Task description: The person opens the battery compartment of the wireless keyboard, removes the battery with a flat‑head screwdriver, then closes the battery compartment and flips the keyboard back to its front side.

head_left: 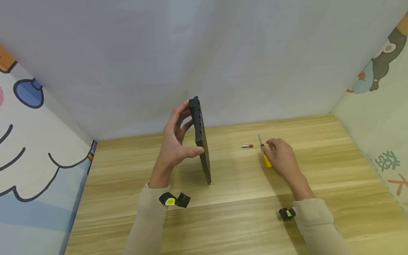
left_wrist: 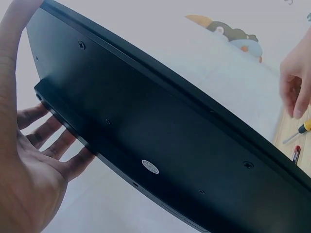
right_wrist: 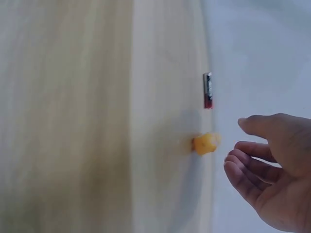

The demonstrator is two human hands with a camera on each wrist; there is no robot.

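Note:
A black keyboard (head_left: 197, 124) stands on edge in the air over the table, seen nearly side-on in the head view. My left hand (head_left: 174, 143) grips it, thumb at the near end and fingers behind the thicker edge. Its smooth underside (left_wrist: 160, 116), with screws and a small round sticker, faces the left wrist camera. My right hand (head_left: 282, 156) hovers beside a yellow-handled screwdriver (head_left: 267, 162), fingers loosely bent and holding nothing. In the right wrist view a gap shows between the fingers and the screwdriver's yellow handle (right_wrist: 205, 144).
A small red-and-black battery (head_left: 247, 146) lies left of the screwdriver on the wooden table (head_left: 229, 219). A pale cloth wall (head_left: 239, 71) rises behind the table, with cartoon-printed panels (head_left: 32, 141) at the sides. Black straps are around both wrists.

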